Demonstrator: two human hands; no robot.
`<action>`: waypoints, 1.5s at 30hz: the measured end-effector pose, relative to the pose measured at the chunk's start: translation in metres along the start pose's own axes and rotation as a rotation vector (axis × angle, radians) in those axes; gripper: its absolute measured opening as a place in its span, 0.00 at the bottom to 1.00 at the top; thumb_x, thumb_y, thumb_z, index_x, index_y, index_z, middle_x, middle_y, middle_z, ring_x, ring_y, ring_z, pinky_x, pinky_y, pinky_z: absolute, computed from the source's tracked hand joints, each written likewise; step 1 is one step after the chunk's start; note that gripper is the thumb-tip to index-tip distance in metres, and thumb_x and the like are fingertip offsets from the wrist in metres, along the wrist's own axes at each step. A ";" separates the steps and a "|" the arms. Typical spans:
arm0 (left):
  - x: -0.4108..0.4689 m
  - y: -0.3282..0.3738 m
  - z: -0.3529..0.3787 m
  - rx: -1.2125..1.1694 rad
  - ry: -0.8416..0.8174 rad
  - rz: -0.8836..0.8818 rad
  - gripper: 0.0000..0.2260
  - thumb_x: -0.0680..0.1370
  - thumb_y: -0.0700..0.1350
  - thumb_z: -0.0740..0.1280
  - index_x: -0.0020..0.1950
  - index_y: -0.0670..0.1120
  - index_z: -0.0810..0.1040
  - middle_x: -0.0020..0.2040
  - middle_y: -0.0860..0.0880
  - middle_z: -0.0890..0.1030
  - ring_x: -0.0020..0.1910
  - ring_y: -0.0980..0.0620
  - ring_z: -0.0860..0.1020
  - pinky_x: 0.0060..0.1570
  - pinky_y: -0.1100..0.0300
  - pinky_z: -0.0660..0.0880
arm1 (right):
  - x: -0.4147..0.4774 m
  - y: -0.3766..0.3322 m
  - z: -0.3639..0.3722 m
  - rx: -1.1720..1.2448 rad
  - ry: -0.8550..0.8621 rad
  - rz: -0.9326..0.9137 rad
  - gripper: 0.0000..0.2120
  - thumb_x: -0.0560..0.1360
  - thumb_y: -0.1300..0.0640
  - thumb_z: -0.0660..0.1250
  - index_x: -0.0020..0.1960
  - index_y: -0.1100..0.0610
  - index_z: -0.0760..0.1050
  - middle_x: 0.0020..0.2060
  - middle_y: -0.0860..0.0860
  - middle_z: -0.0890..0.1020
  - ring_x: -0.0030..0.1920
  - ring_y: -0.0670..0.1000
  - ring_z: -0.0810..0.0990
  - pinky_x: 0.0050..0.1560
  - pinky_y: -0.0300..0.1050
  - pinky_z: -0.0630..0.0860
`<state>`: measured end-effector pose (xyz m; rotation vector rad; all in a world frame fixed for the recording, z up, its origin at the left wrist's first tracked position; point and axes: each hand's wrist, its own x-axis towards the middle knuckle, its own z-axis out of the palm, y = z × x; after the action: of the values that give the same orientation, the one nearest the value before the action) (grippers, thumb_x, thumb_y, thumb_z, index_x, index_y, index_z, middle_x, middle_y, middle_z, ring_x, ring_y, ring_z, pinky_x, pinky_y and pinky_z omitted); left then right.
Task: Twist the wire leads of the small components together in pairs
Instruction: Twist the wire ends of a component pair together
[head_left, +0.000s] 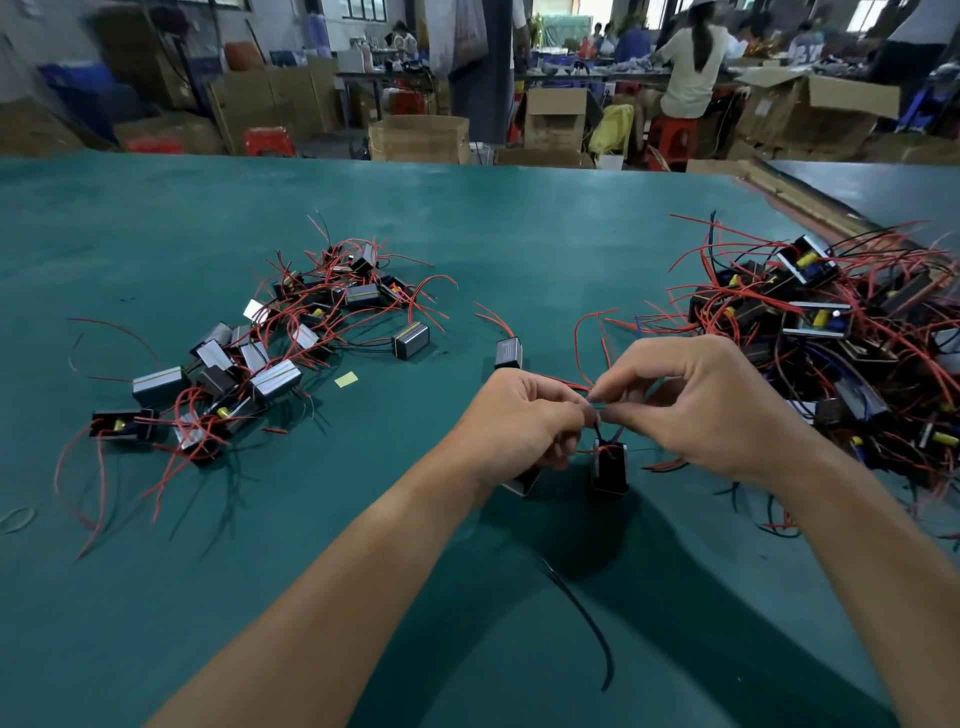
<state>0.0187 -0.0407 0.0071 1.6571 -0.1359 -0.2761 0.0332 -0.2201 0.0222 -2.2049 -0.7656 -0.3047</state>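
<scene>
My left hand (519, 421) and my right hand (711, 405) meet fingertip to fingertip above the green table (467, 234), both pinching thin red and black wire leads (592, 392). A small black box component (610, 467) hangs just below the fingers by those leads. A second component (524, 480) peeks out under my left hand, mostly hidden. Another black component (508, 353) lies on the table just beyond my left hand, its red lead running toward my fingers.
A pile of components with red leads (249, 353) lies at the left. A larger tangled heap (841, 338) fills the right side. A loose black wire (587, 618) lies near the front. Cardboard boxes (421, 137) and seated people are beyond the table.
</scene>
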 end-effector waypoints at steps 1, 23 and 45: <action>0.000 0.000 0.000 0.003 -0.004 0.000 0.13 0.76 0.31 0.65 0.34 0.43 0.79 0.23 0.49 0.73 0.21 0.55 0.68 0.24 0.67 0.69 | 0.000 0.000 0.000 -0.002 0.004 -0.003 0.11 0.67 0.65 0.78 0.40 0.50 0.85 0.34 0.47 0.83 0.35 0.50 0.80 0.37 0.44 0.77; 0.003 -0.009 0.000 0.232 0.150 0.227 0.10 0.76 0.38 0.69 0.36 0.47 0.81 0.25 0.55 0.76 0.26 0.56 0.73 0.31 0.63 0.70 | -0.001 0.003 0.000 -0.026 -0.100 0.114 0.07 0.74 0.56 0.72 0.37 0.53 0.82 0.29 0.48 0.82 0.32 0.51 0.79 0.37 0.50 0.76; 0.011 -0.018 -0.002 0.340 0.259 0.333 0.05 0.74 0.40 0.70 0.40 0.46 0.85 0.25 0.56 0.78 0.26 0.59 0.74 0.33 0.60 0.74 | -0.002 -0.004 0.006 0.039 -0.031 0.098 0.06 0.69 0.59 0.77 0.36 0.51 0.82 0.29 0.48 0.82 0.30 0.52 0.79 0.33 0.49 0.76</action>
<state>0.0280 -0.0399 -0.0121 1.9551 -0.2706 0.2265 0.0294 -0.2146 0.0194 -2.2070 -0.6727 -0.2056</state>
